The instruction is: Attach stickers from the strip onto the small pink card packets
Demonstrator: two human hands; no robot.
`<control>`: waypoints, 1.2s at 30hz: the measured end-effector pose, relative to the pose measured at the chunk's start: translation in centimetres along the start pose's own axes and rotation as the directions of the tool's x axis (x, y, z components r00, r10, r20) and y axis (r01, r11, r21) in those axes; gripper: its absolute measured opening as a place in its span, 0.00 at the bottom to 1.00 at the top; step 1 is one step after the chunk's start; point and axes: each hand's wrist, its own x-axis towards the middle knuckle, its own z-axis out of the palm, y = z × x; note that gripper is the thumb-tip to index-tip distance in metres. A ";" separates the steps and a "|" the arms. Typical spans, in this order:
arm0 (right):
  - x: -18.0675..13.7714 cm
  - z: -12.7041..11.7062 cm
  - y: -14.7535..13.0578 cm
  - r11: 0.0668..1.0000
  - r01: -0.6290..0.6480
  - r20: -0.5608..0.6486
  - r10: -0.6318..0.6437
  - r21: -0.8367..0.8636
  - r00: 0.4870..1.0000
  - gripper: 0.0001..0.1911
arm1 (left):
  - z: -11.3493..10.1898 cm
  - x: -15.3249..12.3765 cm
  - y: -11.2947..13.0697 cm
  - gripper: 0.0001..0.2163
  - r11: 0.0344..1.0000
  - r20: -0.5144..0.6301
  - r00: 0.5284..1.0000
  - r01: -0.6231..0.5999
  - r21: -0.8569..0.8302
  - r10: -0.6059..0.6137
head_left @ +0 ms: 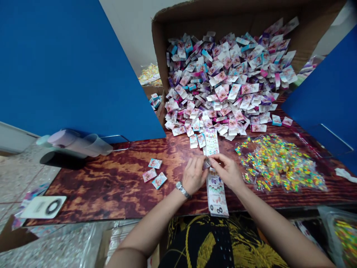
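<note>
On the left, three small boxes (pixel 150 175) lie on the table (pixel 111 186), apart from the far heap of open cartons (pixel 223 93), probably to keep them separate. The left hand (pixel 194 173) has its fingers curled, pinching one side of a small item (pixel 206 163), too covered to identify. That item sits between both hands' fingertips, just above the printed paper strips (pixel 217 191), likely for fine control. The right hand (pixel 227 173) appears to pinch its other side. Farther right, colourful packets (pixel 281 163) lie near, presumably for easy reach.
</note>
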 end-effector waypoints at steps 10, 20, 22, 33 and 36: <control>0.2 0.5 0.1 0.988 0.026 -0.058 -0.035 -0.154 0.998 0.09 | 0.8 -0.6 0.0 0.22 0.995 -0.047 0.998 0.033 0.090 -0.029; -1.7 2.1 -0.6 0.905 0.194 -0.081 -0.241 -0.377 0.967 0.16 | 0.8 -0.5 0.0 0.24 0.979 -0.136 0.989 -0.028 0.203 0.057; -1.9 2.1 -0.1 0.925 0.173 -0.095 -0.216 -0.338 0.972 0.18 | 0.6 -0.6 -0.1 0.24 0.987 -0.127 0.992 0.000 0.158 0.020; -2.8 2.6 0.6 0.882 0.195 -0.063 -0.244 -0.429 0.968 0.21 | 1.5 -1.2 0.6 0.26 0.960 -0.130 0.991 0.061 0.274 -0.026; -3.0 2.8 0.9 0.894 0.170 -0.073 -0.219 -0.415 0.973 0.23 | 1.9 -1.4 0.7 0.27 0.954 -0.122 0.992 0.065 0.292 -0.031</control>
